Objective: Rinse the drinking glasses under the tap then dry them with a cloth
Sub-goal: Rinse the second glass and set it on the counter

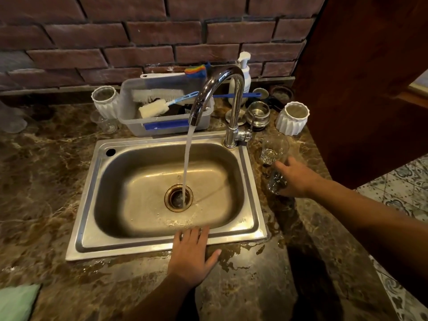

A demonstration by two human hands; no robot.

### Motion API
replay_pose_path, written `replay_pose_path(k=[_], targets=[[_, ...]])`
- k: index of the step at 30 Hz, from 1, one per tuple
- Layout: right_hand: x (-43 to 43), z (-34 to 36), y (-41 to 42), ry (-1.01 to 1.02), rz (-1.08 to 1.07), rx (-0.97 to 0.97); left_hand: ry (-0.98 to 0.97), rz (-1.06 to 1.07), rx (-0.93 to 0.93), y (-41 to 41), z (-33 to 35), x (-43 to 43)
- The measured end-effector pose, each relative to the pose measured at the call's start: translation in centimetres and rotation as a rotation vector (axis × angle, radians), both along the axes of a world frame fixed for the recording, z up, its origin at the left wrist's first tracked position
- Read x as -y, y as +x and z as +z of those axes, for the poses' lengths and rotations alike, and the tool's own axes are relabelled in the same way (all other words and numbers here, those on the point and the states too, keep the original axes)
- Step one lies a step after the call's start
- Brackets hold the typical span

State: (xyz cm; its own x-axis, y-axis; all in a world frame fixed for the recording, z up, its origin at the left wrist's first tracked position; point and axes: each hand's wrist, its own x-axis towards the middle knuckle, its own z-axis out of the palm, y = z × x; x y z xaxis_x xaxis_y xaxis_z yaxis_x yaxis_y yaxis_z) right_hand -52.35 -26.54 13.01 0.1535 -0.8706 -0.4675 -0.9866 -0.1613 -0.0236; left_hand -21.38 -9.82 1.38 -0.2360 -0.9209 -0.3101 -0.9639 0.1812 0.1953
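1. I see my left hand point(194, 253) lying flat, fingers spread, on the front rim of the rectangular stainless-steel sink point(143, 245).
2. My right hand point(297, 179) wraps a clear drinking glass point(276, 183) just right of the sink — curved chrome tap point(221, 88) running.

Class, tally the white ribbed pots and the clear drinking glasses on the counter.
White ribbed pots: 2
Clear drinking glasses: 3, the last gripped by the right hand
Total: 5
Blurred shape at far left not counted.
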Motion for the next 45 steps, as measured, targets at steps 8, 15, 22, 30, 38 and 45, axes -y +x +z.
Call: replay_pose_path(k=[8,15,22,30,38,45], targets=[[0.0,1.3,1.8,-0.192,-0.041,0.017,-0.137,0.006,-0.074,0.0,-0.1,-0.2],[3.9,0.8,8.8,-0.396,-0.554,0.852,-0.113,0.023,-0.022,-0.1,0.1,0.3],[9.0,-3.0,14.2,-0.518,-0.966,1.254,-0.125,-0.012,0.002,0.0,0.5,0.1],[12.7,-6.8,13.8,-0.477,-1.191,1.312,-0.238,-0.034,0.007,0.1,0.2,0.5],[12.6,-8.4,13.3,-0.455,-1.074,1.364,-0.291,-0.042,0.031,0.2,-1.2,0.6],[12.7,-8.4,12.9,-0.448,-1.016,1.320,-0.267,-0.035,0.036,0.2,-1.0,0.5]])
